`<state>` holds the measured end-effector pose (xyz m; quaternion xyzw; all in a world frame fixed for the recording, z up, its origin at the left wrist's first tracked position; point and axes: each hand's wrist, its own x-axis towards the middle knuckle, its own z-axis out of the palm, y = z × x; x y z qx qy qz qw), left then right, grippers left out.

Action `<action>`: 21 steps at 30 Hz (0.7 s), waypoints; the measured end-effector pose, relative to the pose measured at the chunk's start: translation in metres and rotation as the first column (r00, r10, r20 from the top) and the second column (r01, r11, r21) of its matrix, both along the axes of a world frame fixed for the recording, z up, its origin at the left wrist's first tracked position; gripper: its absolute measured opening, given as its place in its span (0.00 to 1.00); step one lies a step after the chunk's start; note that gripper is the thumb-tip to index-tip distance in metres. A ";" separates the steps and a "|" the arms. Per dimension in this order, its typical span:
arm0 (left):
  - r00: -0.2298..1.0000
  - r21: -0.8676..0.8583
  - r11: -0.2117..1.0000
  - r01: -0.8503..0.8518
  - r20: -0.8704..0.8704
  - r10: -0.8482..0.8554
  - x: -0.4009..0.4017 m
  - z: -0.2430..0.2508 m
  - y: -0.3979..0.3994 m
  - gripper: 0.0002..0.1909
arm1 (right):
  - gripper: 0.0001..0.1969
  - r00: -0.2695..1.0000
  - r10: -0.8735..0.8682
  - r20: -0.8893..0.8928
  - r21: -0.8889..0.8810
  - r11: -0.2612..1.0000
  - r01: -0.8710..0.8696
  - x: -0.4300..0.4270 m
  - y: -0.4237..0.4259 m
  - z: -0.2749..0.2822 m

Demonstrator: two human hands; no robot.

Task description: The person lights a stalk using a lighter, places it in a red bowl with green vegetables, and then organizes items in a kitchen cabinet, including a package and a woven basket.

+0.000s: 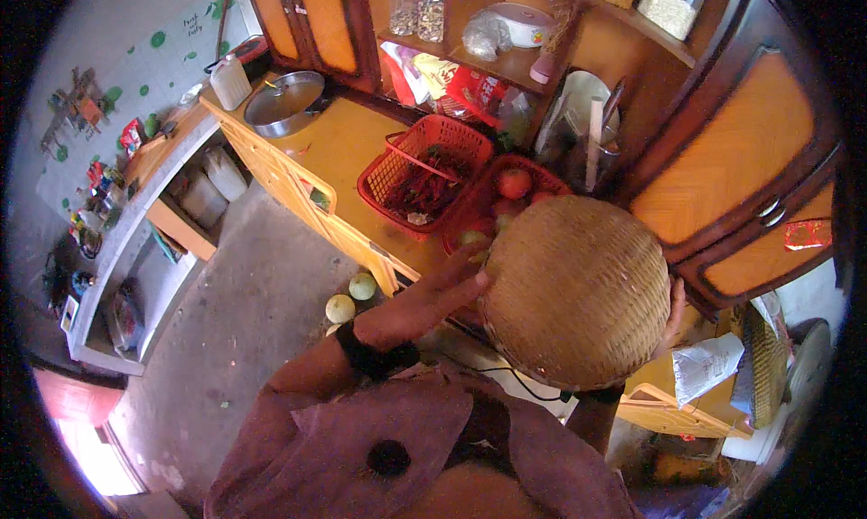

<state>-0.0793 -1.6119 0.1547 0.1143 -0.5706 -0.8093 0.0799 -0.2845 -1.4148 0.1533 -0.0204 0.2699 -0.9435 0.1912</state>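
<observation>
A round woven bamboo basket [576,292] is held up before me, its woven outer side towards my view. My right hand [672,316] grips its right edge, mostly hidden behind it. At the left edge is my left hand [460,282], one fingertip against the weave and other fingers reaching over a red plastic basket; whether they hold anything is hidden. That red basket holds tomatoes [515,183] and pale green round produce [472,238], partly covered by the woven basket. Beside it on the wooden counter, another red plastic basket [379,211] with a handle contains dried red chillies [428,190].
A lidded metal pan [281,106] and white plastic jug [230,83] stand farther left on the counter [345,129]. Pale round produce [362,286] lies on the floor. Wooden cabinets [738,160] rise behind. A white packet [706,366] is at right; a black cable [518,377] hangs near my body.
</observation>
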 end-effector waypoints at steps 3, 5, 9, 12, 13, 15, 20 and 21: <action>0.981 0.143 0.989 -0.044 -0.179 0.069 -0.008 -0.032 -0.023 0.31 | 0.21 0.975 -0.110 -0.192 0.083 0.988 0.128 0.001 -0.025 -0.017; 0.979 0.131 0.989 -0.070 -0.183 0.094 -0.004 -0.019 -0.036 0.31 | 0.21 0.890 -0.110 -0.443 0.306 0.915 0.265 -0.007 -0.030 -0.032; 0.938 -0.013 0.981 -0.194 -0.295 0.182 -0.002 -0.015 -0.075 0.30 | 0.21 0.900 0.108 -0.423 0.340 0.939 0.047 0.008 -0.058 -0.015; 0.921 0.121 0.962 -0.245 -0.281 0.270 -0.003 -0.016 -0.105 0.28 | 0.22 0.600 0.334 -0.727 0.584 0.760 0.284 -0.003 -0.064 -0.032; 0.918 0.236 0.943 -0.234 -0.264 0.295 -0.002 -0.014 -0.112 0.28 | 0.22 0.604 0.328 -0.727 0.582 0.761 0.288 -0.002 -0.065 -0.035; 0.922 0.175 0.958 -0.229 -0.277 0.271 0.001 -0.022 -0.125 0.28 | 0.23 0.827 0.300 -0.475 0.457 0.887 -0.059 0.003 -0.069 -0.036; 0.940 0.049 0.979 -0.198 -0.274 0.203 -0.007 -0.026 -0.123 0.28 | 0.17 0.905 0.257 -0.339 0.422 0.901 -0.098 0.012 -0.063 -0.050; 0.940 0.045 0.978 -0.202 -0.272 0.207 -0.010 -0.029 -0.124 0.28 | 0.17 0.759 0.334 -0.558 0.683 0.705 0.192 0.021 -0.063 -0.048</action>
